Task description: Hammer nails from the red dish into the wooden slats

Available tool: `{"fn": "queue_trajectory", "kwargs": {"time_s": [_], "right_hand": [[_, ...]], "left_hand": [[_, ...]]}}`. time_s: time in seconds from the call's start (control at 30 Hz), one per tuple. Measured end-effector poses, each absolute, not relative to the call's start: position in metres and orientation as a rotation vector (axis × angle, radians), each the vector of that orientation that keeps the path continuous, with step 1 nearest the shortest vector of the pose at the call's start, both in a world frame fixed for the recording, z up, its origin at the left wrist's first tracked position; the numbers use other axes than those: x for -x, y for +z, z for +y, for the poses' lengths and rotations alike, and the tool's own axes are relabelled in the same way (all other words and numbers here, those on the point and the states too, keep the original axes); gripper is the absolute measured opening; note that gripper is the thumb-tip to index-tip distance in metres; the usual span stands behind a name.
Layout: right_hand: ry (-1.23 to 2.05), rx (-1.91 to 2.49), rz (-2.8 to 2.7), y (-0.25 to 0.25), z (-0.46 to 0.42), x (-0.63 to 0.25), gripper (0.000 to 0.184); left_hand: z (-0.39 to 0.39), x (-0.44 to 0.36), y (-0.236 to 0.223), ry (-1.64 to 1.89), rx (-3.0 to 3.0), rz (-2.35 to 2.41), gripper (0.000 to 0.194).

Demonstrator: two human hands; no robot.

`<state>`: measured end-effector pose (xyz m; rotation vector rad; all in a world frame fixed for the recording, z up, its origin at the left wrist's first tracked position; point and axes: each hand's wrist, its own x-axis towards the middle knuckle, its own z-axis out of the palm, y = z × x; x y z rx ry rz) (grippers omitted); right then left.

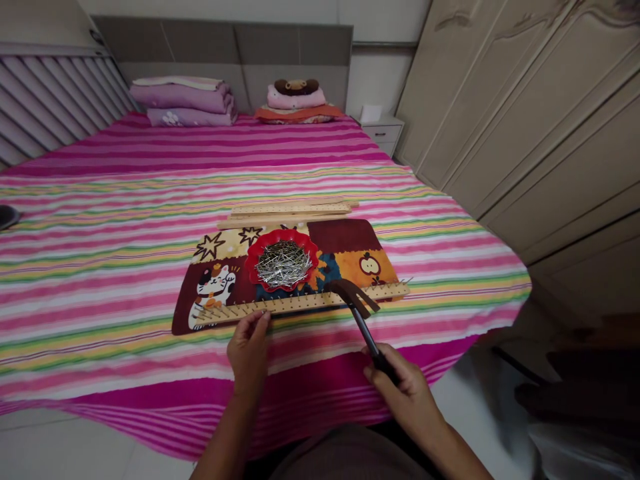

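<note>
My right hand (403, 383) is wrapped around the black grip of a claw hammer (369, 337). The hammer's dark head hangs over the right part of a long wooden strip (295, 303). Many nails stand up out of this strip in a row, some of them leaning. My left hand (250, 343) is closed, its thumb and finger pinched at the strip's front edge, left of the hammer; whether a nail is between them is too small to see. Behind the strip, a red scalloped bowl (253, 270) full of loose nails sits on a patterned mat (345, 237).
More wooden strips (290, 212) with holes lie behind the mat. All this rests on a bed with a striped sheet (110, 267). Folded bedding (185, 103) is stacked by the headboard (295, 47). A wardrobe (525, 100) stands at the right, past a small nightstand (384, 132).
</note>
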<state>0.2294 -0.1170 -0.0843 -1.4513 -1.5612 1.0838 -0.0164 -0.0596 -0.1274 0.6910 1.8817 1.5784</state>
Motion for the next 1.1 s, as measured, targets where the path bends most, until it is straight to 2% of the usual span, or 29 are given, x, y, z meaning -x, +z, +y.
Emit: {"fn": "queue_trajectory", "kwargs": {"time_s": [0.57, 0.8, 1.1], "right_hand": [[1.015, 1.248, -1.784, -0.077, -0.118, -0.214, 0.026], [1.177, 1.187, -1.885, -0.067, -0.11, -0.194, 0.041], [1.221, 1.235, -1.893, -0.061, -0.099, -0.178, 0.044]], "left_hand": [[-0.057, 0.007, -0.13, 1.513, -1.194, 2.148, 0.023], [-0.056, 0.007, -0.137, 1.506, -1.364, 2.181, 0.019], [-0.054, 0.005, -0.145, 1.481, -1.469, 2.181, 0.017]]}}
